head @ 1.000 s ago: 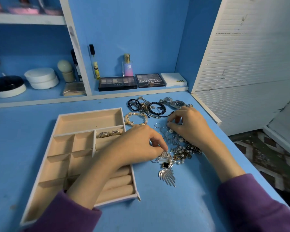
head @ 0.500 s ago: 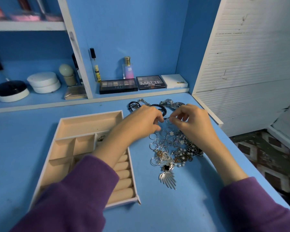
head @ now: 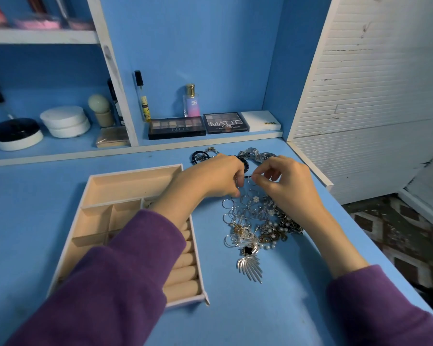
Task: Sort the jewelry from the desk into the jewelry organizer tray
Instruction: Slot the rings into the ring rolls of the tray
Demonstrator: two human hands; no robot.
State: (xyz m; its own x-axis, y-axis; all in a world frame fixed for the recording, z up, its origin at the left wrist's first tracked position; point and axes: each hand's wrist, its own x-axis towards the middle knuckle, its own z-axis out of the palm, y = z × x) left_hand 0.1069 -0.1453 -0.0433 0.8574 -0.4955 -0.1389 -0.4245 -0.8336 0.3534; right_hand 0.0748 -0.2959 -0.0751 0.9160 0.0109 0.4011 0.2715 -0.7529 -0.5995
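A beige jewelry organizer tray [head: 133, 171] with compartments and ring rolls lies on the blue desk, partly under my left forearm. To its right lies a tangled pile of jewelry [head: 255, 221]: silver hoops, pearl pieces, and a silver wing pendant [head: 250, 267] at the near end. My left hand [head: 215, 176] and my right hand [head: 285, 183] meet fingertip to fingertip over the pile's far end. Both pinch a small silver hoop [head: 251, 180] between them. Black bracelets [head: 200, 156] and a silver watch [head: 258, 154] lie just beyond my hands.
The shelf ledge behind holds eyeshadow palettes [head: 176, 127], a white case [head: 260, 123], a perfume bottle [head: 191, 101], jars [head: 65, 121] and a black-lidded pot [head: 15, 133]. A white slatted panel [head: 360, 83] bounds the desk's right side. The desk's right edge drops to a patterned floor [head: 398, 233].
My left hand has left the near part of the pile and moved up to meet my right hand at the far end. Since half a second ago both hands have stayed almost still.
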